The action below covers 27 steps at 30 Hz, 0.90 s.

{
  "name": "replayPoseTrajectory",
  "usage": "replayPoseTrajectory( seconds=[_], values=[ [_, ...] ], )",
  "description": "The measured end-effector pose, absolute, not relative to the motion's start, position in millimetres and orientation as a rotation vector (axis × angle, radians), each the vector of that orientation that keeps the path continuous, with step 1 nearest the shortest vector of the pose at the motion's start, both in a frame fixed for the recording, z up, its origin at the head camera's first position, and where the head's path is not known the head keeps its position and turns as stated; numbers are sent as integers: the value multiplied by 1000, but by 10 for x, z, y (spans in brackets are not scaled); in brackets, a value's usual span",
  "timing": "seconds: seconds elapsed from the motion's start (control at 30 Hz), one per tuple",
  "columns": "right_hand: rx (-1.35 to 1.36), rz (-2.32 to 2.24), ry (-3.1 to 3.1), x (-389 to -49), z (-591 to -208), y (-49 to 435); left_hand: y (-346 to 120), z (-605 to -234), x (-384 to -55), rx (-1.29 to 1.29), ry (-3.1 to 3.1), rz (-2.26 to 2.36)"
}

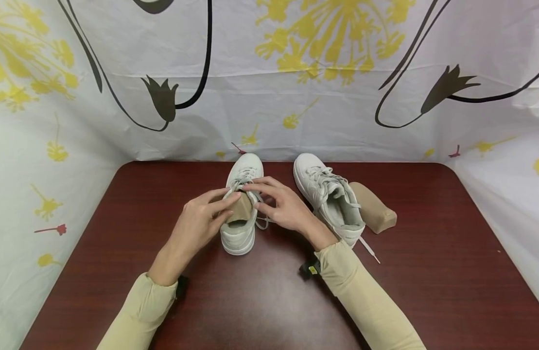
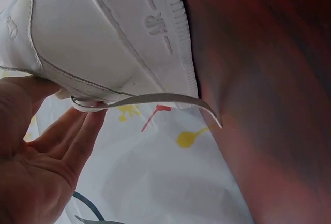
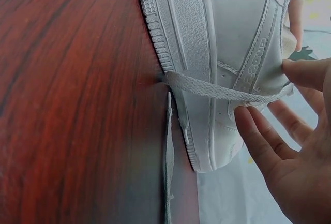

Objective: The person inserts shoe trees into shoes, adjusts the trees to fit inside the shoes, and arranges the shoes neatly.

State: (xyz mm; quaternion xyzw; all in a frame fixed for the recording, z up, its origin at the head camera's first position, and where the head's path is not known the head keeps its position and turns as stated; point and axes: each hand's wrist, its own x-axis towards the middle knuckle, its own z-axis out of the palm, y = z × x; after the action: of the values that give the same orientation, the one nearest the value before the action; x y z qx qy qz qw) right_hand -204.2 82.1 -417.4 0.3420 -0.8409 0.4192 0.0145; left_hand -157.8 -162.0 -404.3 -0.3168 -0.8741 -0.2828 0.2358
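Observation:
A white lace-up sneaker point(image 1: 237, 242) stands at the middle of the table, toe toward the back, with a beige shoe insert point(image 1: 241, 210) in its opening. My left hand point(image 1: 200, 214) reaches over its left side, index finger and thumb against the insert, other fingers near the laces. From the right, my right hand point(image 1: 283, 206) touches the shoe, thumb at the collar and fingertips at the tongue and laces. In the right wrist view, those fingers point(image 3: 257, 140) lie nearly straight beside a loose lace point(image 3: 217, 90). The front of the insert is hidden inside the shoe.
A second white sneaker point(image 1: 310, 182) stands to the right, its lace end point(image 1: 370, 249) trailing on the table. Against its right side lies another beige insert point(image 1: 373, 209). A patterned cloth point(image 1: 234, 102) hangs behind the dark red table point(image 1: 252, 301).

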Motion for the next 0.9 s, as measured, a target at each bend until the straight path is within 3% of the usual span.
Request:
replayPoseTrajectory(
  seconds=[0.9],
  values=[
    [1067, 1358, -2594, -2070, -4189, 802, -1635, -4007, -1647, -893, -2429, -776]
  ],
)
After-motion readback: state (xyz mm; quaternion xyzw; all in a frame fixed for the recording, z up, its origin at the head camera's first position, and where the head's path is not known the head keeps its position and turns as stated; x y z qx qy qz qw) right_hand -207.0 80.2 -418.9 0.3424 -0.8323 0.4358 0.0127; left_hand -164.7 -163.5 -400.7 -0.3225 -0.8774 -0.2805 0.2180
